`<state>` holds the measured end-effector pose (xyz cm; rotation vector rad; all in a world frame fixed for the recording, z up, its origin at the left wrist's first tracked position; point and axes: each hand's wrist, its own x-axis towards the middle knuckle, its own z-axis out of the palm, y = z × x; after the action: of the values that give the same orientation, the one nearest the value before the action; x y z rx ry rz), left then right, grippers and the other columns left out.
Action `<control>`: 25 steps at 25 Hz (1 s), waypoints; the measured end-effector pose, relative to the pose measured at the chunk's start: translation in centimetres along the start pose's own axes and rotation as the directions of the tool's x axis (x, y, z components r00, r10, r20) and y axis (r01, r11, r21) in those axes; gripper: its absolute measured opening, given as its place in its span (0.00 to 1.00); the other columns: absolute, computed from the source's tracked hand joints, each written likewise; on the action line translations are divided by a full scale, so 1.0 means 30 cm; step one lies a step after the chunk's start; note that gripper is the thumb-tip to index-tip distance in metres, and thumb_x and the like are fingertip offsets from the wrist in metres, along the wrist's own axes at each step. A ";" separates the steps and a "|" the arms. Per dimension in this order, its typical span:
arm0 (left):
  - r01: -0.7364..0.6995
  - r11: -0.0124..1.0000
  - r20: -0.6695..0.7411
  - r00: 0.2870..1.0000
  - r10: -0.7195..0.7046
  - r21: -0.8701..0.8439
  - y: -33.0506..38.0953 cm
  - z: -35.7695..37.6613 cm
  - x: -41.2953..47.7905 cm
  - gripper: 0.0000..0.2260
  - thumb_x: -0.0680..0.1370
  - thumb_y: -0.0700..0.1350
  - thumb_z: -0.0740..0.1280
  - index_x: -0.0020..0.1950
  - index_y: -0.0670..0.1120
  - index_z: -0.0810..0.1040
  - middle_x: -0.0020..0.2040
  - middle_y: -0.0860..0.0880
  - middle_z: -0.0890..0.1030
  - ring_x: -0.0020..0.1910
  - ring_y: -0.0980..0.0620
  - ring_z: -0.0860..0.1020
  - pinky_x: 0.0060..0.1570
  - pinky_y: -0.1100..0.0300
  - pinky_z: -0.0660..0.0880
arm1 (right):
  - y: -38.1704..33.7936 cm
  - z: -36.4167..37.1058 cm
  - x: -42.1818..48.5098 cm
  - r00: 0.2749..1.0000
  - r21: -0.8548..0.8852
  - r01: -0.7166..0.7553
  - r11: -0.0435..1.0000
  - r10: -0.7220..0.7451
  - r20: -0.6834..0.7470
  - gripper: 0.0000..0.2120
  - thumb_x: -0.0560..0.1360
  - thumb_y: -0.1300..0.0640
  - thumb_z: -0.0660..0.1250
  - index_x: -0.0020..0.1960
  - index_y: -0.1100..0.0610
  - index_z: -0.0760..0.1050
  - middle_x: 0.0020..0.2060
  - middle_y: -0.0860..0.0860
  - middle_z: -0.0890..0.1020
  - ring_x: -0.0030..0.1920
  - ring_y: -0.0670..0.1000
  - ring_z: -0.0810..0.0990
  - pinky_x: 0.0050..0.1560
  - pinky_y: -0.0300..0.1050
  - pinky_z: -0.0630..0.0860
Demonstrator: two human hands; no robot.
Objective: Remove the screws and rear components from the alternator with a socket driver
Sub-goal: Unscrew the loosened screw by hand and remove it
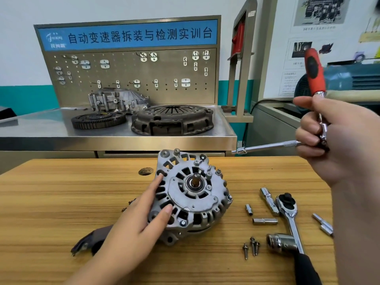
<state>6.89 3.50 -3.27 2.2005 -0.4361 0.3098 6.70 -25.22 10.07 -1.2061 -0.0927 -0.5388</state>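
The grey alternator [193,194] lies rear side up on the wooden table [61,198], its shaft stub showing at the centre. My left hand [139,221] rests on its left side with straight fingers. My right hand [337,138] is raised at the right and grips a ratchet driver [314,73] with a red and black handle; its chrome extension [267,146] points left, above and to the right of the alternator. Three removed screws [251,246] lie on the table in front of the alternator's right side.
A second ratchet wrench [287,214] with a large socket [279,242], an adapter [269,200] and several small sockets [265,221] lie at the right of the table. A dark rag [90,239] lies at the left. A steel bench behind holds a clutch cover [172,120] and flywheel [98,119].
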 end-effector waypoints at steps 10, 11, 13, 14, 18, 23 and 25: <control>0.052 0.966 -0.190 0.977 -0.102 -0.253 -0.112 -0.031 0.054 0.15 0.75 0.60 0.63 0.62 0.67 0.70 0.58 0.65 0.78 0.56 0.65 0.77 0.54 0.58 0.73 | 0.005 0.017 -0.010 0.997 -0.035 -0.020 0.999 0.023 0.072 0.12 0.82 0.56 0.57 0.46 0.58 0.76 0.22 0.47 0.65 0.19 0.44 0.61 0.17 0.33 0.55; 0.071 0.967 -0.203 0.971 -0.123 -0.244 -0.116 -0.034 0.059 0.16 0.73 0.60 0.61 0.61 0.67 0.71 0.57 0.65 0.79 0.55 0.64 0.77 0.54 0.58 0.73 | 0.007 0.019 -0.011 0.996 -0.041 -0.023 0.999 0.026 0.083 0.12 0.82 0.56 0.57 0.46 0.58 0.76 0.22 0.47 0.65 0.20 0.44 0.62 0.18 0.32 0.55; 0.094 0.972 -0.230 0.962 -0.144 -0.217 -0.115 -0.038 0.067 0.18 0.70 0.62 0.59 0.59 0.67 0.72 0.54 0.67 0.79 0.53 0.66 0.77 0.50 0.62 0.72 | 0.011 0.023 -0.012 0.995 -0.047 -0.027 0.999 0.031 0.100 0.12 0.82 0.56 0.58 0.46 0.58 0.77 0.22 0.47 0.65 0.20 0.44 0.61 0.18 0.32 0.56; 0.095 0.974 -0.241 0.960 -0.145 -0.206 -0.112 -0.039 0.071 0.18 0.70 0.62 0.59 0.59 0.67 0.72 0.53 0.67 0.79 0.52 0.67 0.78 0.49 0.63 0.72 | 0.012 0.025 -0.012 0.994 -0.050 -0.028 0.998 0.034 0.108 0.12 0.82 0.56 0.58 0.46 0.58 0.77 0.22 0.47 0.65 0.20 0.44 0.61 0.18 0.32 0.55; 0.075 0.983 -0.267 0.956 -0.119 -0.169 -0.109 -0.034 0.082 0.12 0.75 0.56 0.59 0.57 0.64 0.74 0.51 0.68 0.80 0.48 0.69 0.78 0.42 0.70 0.72 | 0.017 0.038 -0.017 0.989 -0.076 -0.034 0.997 0.045 0.144 0.12 0.82 0.57 0.57 0.46 0.59 0.77 0.22 0.47 0.65 0.20 0.44 0.61 0.18 0.32 0.56; 0.064 0.982 -0.273 0.956 -0.112 -0.178 -0.126 -0.021 0.082 0.15 0.73 0.61 0.56 0.58 0.66 0.73 0.53 0.67 0.79 0.51 0.68 0.77 0.44 0.66 0.71 | 0.032 0.062 -0.031 0.979 -0.130 -0.037 0.991 0.062 0.193 0.11 0.82 0.58 0.58 0.47 0.60 0.77 0.21 0.48 0.65 0.20 0.44 0.61 0.18 0.33 0.55; 0.055 0.981 -0.272 0.956 -0.106 -0.188 -0.137 -0.018 0.082 0.16 0.73 0.62 0.56 0.59 0.66 0.73 0.53 0.66 0.80 0.51 0.66 0.78 0.45 0.62 0.72 | 0.038 0.074 -0.037 0.974 -0.145 -0.039 0.989 0.070 0.215 0.11 0.82 0.59 0.58 0.47 0.60 0.77 0.21 0.48 0.65 0.20 0.45 0.61 0.18 0.33 0.55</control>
<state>10.77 5.82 -4.93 1.9556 -0.2075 0.5115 6.70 -22.55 9.52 -1.3996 -0.2113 -0.3664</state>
